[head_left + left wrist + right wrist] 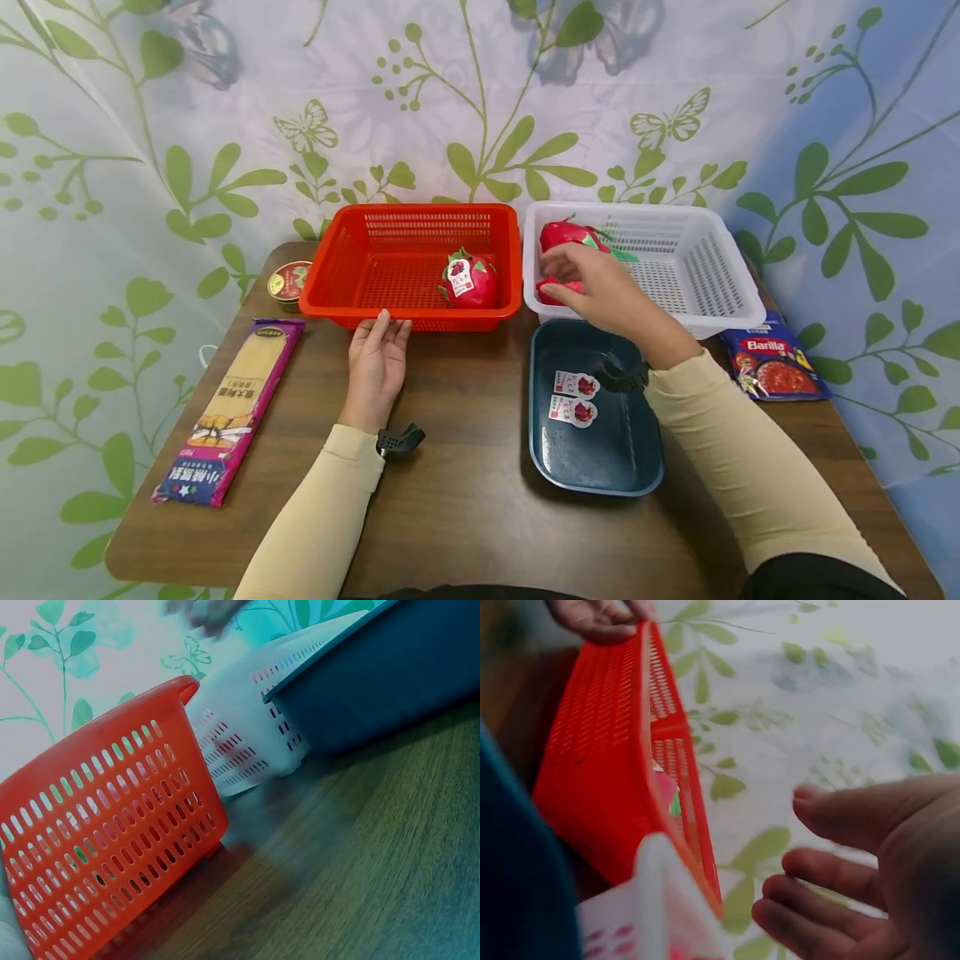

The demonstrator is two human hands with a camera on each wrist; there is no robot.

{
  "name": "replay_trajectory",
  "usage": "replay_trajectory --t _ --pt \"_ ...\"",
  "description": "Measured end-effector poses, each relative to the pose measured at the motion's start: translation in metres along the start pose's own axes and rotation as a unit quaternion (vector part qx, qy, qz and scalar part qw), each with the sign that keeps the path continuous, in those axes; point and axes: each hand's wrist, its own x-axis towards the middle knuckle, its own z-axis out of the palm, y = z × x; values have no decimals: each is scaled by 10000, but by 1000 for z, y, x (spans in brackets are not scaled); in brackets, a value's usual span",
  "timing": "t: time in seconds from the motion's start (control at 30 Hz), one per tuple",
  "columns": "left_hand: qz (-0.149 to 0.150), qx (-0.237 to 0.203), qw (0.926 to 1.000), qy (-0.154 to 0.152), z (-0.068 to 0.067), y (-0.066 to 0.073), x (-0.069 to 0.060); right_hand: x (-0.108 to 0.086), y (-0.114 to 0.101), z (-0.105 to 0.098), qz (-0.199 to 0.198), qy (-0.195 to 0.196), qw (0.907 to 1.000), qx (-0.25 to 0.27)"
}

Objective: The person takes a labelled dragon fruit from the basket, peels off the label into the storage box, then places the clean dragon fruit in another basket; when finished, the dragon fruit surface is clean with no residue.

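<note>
At the front rim of the red basket (360,312), my left hand (377,362) pinches the edge, thumb above and fingers below. A pink dragon fruit (480,285) with a white sticker lies inside that basket, toward the right. My right hand (600,287) is over the left part of the white basket (720,250), fingers spread and slightly bent, holding nothing. Beneath and beside it are a dragon fruit (562,235) and another pink-red piece (547,292), partly hidden by the hand. The right wrist view shows bare space between thumb and fingers (817,900).
A dark blue tray (551,462) with two dragon-fruit stickers (573,398) stands before the white basket. On the left lie a pasta pack (232,400) and a round tin (288,281). A Barilla pouch (776,358) sits at right. A patterned cloth (450,108) hangs behind.
</note>
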Motion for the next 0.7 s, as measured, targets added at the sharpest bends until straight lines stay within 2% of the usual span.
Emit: replay_trajectory --t 0.1,0.17,0.33,0.5,0.6,0.7 --pt "7 -39 10000 20 -1 0 1 41 -12 7 -200 -733 9962 -421" --pt "12 -33 10000 35 -1 0 1 67 -17 14 -255 -1259 9890 -727" --pt "31 16 10000 38 -2 -2 0 121 -16 35 -452 -2387 9582 -1513" --pt "-2 44 10000 9 -1 -3 -1 152 -9 50 -171 -3120 9237 -2218" --pt "-1 100 9999 32 0 -1 -1 167 -8 58 16 -3401 9094 -2392" --pt "33 186 9998 19 1 1 0 177 -8 64 32 -3610 8973 -2542"
